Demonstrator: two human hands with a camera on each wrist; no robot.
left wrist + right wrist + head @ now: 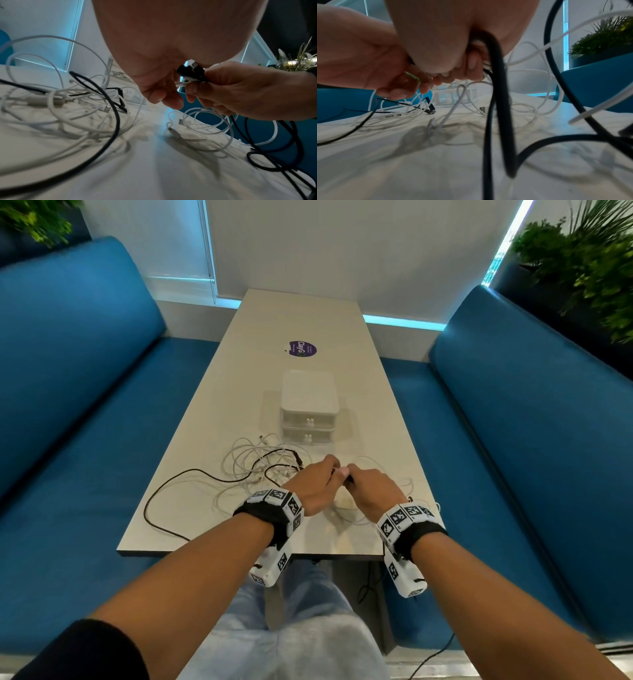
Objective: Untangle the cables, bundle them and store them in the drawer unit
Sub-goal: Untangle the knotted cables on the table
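Note:
My hands meet above the near part of the table point(239, 518). My right hand point(352, 475) grips a black cable point(496, 83) just behind its plug point(187, 71), with a white cable end held alongside. The black cable hangs down in loops point(267, 159) to the table. My left hand point(329, 470) touches the plug end, and a thin green tie point(413, 77) sits pinched in its curled fingers point(399, 86). A tangle of white and black cables point(260, 467) lies to the left. The white two-drawer unit point(308, 402) stands behind it with both drawers closed.
A loose white cable coil point(205, 121) lies under my hands. One long black cable point(164, 498) loops out to the table's left edge. Blue benches point(85, 405) point(531, 422) flank the table. A purple sticker point(302, 349) is beyond the drawers.

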